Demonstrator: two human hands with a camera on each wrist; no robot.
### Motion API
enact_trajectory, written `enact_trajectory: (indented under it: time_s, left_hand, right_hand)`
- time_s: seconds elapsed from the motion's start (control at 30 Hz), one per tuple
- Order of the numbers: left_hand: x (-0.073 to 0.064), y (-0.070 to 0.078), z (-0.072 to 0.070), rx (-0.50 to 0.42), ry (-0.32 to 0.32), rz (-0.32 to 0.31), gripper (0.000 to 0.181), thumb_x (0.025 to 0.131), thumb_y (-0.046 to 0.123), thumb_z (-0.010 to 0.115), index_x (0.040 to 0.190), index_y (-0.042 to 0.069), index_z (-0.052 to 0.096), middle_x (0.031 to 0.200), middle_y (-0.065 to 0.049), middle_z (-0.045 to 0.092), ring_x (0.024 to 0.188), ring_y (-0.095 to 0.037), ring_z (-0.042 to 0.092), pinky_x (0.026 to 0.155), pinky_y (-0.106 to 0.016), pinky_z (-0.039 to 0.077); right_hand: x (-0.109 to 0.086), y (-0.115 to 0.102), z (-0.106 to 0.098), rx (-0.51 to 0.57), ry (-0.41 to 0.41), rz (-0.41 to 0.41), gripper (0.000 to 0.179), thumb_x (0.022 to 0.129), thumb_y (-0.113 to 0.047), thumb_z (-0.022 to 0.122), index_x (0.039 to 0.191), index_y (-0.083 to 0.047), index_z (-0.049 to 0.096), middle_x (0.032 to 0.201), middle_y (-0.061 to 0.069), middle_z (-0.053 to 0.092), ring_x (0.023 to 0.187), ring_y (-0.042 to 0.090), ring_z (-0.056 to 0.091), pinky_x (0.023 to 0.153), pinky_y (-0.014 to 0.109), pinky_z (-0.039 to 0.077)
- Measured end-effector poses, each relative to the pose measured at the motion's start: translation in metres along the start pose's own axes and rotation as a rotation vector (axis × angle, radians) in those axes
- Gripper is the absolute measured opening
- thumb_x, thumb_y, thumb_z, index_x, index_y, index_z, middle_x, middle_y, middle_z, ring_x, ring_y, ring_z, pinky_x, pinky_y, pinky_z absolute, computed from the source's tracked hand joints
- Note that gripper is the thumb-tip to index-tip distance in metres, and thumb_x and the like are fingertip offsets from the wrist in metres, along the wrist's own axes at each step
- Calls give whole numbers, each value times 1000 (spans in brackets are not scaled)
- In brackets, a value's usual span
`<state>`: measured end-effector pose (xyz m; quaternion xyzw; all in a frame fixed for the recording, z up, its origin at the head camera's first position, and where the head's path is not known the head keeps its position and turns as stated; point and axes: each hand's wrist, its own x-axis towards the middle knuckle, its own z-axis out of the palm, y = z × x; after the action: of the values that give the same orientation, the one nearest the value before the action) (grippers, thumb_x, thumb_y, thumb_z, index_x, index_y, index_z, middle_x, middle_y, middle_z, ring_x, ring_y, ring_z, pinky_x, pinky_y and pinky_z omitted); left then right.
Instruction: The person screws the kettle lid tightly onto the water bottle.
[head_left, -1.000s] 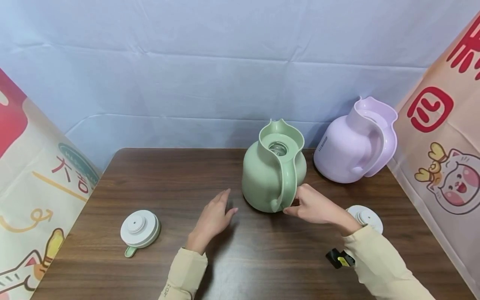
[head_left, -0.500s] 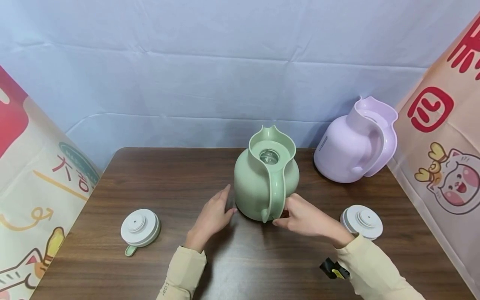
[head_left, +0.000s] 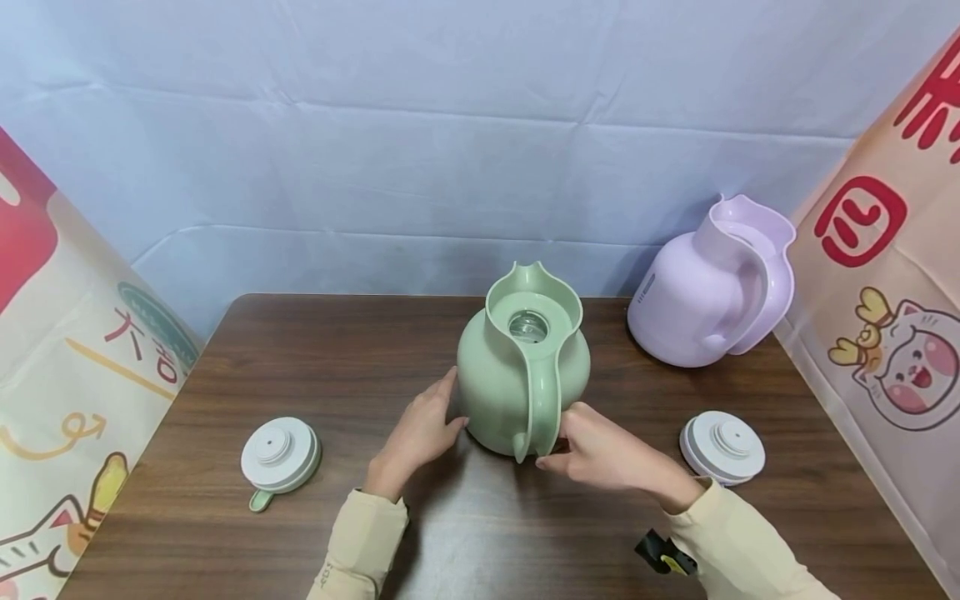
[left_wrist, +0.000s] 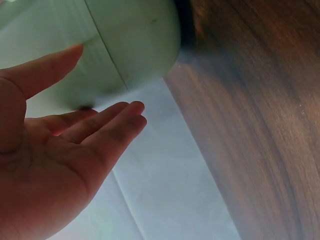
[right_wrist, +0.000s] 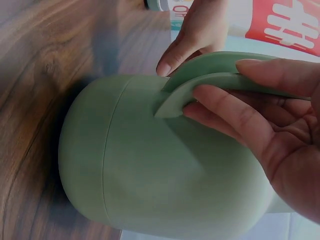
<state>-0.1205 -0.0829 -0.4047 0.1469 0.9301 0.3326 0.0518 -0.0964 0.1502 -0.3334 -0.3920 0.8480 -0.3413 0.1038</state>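
Work with the green jug (head_left: 487,383) was, as I judged it over my remote feed, under way rather than finished. Going from the left, the left lid (head_left: 276,450) lay on the counter (head_left: 337,358), well apart from either jug. The green jug stood upright with its round mouth (head_left: 528,327) uncovered. Farther right, the lilac jug (head_left: 678,304) stood near the back right part of the counter, with no hand on it, and the right lid (head_left: 723,446) lay in front of it. So the uncovering of the green jug looked done to me; neither of those lids sat on a jug, and letting go of the green one was a step not yet made.

As for my hands, the left grip (head_left: 417,429) held nothing: its fingers were extended just beside the green jug's lower left side, and I could not tell whether a fingertip touched it. The green jug sat between my two grips. On its right, the right grip (head_left: 607,450) was curled round the lower part of the handle (head_left: 545,400), thumb on one side and fingers on the other. That put the body of the jug ahead and to the left of this grip, spout pointing away from me. I could not be sure its base bore fully on the counter.
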Motion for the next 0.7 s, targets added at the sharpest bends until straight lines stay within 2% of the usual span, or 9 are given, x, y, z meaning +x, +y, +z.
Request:
enact_trajectory:
  time_s: [0.3,0.7]
  left_hand:
    - [3,-1,-2,-58,-11,8,71,83,5,63,141,-3,23,135,-19,42,120,-34,43,91,-45,40]
    - [5,0,-2,-81,-13,12,72,83,2,62,141,-4,21,133,-18,45,120,-33,44,92,-45,39]
  right_hand:
    - [2,-3,4,-28,8,-12,18,74,-1,69,90,-9,68,85,-8,65,80,2,56,74,25,48]
    - [4,-5,6,-50,26,17,16,72,-3,71,85,-12,69,81,-11,64,75,1,54,70,23,47]
